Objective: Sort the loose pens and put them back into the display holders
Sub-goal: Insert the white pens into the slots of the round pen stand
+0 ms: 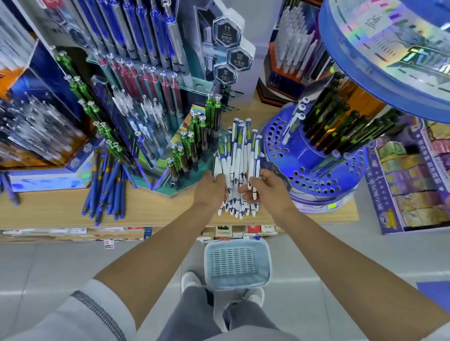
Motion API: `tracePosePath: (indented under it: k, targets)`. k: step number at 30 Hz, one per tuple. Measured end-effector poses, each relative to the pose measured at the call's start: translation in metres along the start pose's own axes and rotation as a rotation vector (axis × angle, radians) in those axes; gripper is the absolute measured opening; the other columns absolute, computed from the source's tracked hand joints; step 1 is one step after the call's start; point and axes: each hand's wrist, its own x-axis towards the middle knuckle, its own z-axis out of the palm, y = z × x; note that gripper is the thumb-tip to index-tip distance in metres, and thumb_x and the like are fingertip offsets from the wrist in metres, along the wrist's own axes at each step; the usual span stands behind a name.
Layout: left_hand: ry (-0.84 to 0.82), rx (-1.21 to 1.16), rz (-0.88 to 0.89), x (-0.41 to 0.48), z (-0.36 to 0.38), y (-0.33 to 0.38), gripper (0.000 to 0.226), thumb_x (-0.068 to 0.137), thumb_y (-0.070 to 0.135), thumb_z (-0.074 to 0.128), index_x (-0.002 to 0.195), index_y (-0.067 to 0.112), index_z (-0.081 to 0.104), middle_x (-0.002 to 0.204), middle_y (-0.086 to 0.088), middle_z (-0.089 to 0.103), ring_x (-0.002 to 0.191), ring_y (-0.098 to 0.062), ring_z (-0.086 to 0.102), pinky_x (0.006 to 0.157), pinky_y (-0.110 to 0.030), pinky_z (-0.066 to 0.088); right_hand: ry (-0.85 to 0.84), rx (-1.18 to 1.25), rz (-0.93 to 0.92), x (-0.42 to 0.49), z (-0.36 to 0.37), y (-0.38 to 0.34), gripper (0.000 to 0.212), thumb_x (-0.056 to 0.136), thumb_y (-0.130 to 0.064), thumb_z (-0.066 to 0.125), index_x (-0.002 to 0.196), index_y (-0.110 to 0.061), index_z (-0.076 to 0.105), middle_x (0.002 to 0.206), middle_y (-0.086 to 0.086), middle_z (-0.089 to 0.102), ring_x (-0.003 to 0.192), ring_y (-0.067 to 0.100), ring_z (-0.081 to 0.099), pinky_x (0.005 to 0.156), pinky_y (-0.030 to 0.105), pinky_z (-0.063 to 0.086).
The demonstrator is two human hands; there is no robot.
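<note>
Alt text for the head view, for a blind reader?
The left hand and right hand grip a bundle of white-and-blue pens on a wooden shelf, beside a round blue holder. Loose blue pens lie left; a light-blue basket sits below.

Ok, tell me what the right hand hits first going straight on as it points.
The right hand points up-left, straight into the bundle of white pens, whose near side it already holds. Just past them lies the left hand, though depth is unclear.
</note>
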Motion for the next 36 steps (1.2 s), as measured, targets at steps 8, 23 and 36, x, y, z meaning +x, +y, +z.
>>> tracePosePath:
  k: [8,23,36]
  targets:
    - [0.101,0.357,0.022,0.003,0.002,0.006,0.060,0.097,0.044,0.050,0.134,-0.002,0.042,0.130,-0.019,0.054,0.117,-0.032,0.053,0.090,-0.037,0.042,-0.088,-0.040,-0.001,-0.006,-0.010,0.007,0.008,0.101,-0.010,0.046,0.103,-0.003,0.049,0.084,0.010,0.072,0.060,0.018,0.061,0.064,0.029,0.055]
    - [0.015,-0.091,0.113,-0.017,-0.009,-0.014,0.035,0.099,0.038,0.046,0.103,0.004,0.043,0.070,-0.008,0.050,0.050,-0.013,0.049,0.056,-0.028,0.042,-0.068,0.045,-0.066,-0.010,-0.006,0.011,0.008,0.100,-0.014,0.049,0.100,-0.006,0.049,0.086,0.005,0.073,0.060,0.014,0.064,0.063,0.025,0.058]
    - [-0.051,-0.403,0.069,-0.025,-0.008,-0.019,0.022,0.102,0.023,0.044,0.114,0.004,0.049,0.077,-0.001,0.055,0.055,-0.012,0.043,0.051,-0.022,0.034,-0.071,-0.011,-0.068,0.001,0.006,0.010,0.023,0.098,-0.026,0.055,0.082,-0.010,0.048,0.086,0.006,0.062,0.085,0.019,0.059,0.083,0.033,0.049]
